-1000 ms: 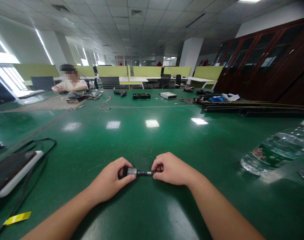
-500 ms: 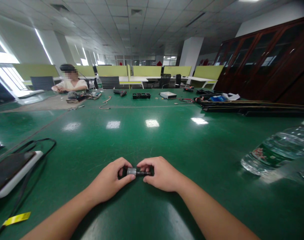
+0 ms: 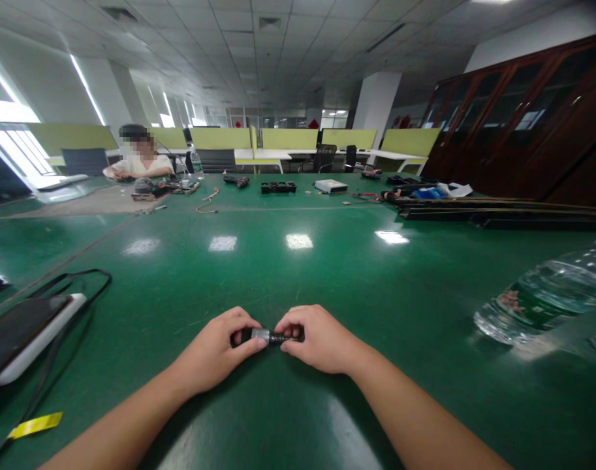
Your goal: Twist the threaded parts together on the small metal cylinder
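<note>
Low over the green table (image 3: 298, 277), my left hand (image 3: 219, 346) is closed around a small silver cylinder (image 3: 261, 335), thumb on its near side. A dark ribbed shaft (image 3: 277, 339) juts from the cylinder's right end and thins toward its tip. My right hand (image 3: 320, 341) curls its thumb and fingers about that shaft. The cylinder's left part is partly hidden by my left fingers, and I cannot make out the exact kind of part.
A phone (image 3: 26, 329) on a white block lies left, with a black cable (image 3: 46, 372). At right lies a water bottle (image 3: 542, 297). Across the table are a drill (image 3: 236, 182), a black frame (image 3: 278, 187), dark bars (image 3: 484, 210) and a seated person (image 3: 141, 160).
The silver cylinder and my hands have shifted very slightly to the right. The ribbed shaft is turned a little, and its thin end shows more clearly.
</note>
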A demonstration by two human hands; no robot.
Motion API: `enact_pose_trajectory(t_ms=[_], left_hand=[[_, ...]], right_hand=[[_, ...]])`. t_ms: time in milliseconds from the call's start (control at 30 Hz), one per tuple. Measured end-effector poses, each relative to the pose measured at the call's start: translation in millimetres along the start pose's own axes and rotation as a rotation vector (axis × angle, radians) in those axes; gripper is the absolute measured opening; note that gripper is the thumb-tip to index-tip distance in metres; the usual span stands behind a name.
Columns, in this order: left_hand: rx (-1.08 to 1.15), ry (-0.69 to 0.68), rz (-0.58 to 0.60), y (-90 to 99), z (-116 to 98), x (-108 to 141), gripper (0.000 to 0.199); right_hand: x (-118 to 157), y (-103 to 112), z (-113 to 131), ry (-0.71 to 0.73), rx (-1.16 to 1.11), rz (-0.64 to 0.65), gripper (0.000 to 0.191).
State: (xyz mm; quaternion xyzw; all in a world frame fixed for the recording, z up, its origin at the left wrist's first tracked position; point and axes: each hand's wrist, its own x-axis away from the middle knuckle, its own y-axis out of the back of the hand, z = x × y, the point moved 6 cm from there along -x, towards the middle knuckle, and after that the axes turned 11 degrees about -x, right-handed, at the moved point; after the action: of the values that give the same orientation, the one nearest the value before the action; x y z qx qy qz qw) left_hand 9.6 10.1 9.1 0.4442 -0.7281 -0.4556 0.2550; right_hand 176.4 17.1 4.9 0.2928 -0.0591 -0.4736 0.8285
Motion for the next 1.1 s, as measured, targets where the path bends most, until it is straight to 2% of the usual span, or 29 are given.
enact_pose_trajectory(t_ms=[133,267,333,500,1100], left_hand=[[0.01,0.031,-0.035,-0.5,2.6,2.6,0.048],[-0.003,-0.014,-0.025,-1.8,0.5,2.9,0.026],[-0.005,-0.012,-0.021,-1.2,0.1,2.6,0.022],[-0.014,0.018,-0.001,-0.6,-0.9,2.0,0.02],[-0.027,0.061,0.007,-1.0,-1.8,0.4,0.021]], right_hand=[[-1.2,1.5,0.1,-0.025,0.002,0.001,0.019],[-1.1,0.8,2.1,-0.026,0.019,0.006,0.018],[-0.9,-0.6,2.8,-0.023,0.029,-0.004,0.016],[-1.2,-3.8,3.9,0.005,0.049,-0.028,0.011],[-4.1,-6.7,8.4,0.03,0.141,-0.013,0.011]])
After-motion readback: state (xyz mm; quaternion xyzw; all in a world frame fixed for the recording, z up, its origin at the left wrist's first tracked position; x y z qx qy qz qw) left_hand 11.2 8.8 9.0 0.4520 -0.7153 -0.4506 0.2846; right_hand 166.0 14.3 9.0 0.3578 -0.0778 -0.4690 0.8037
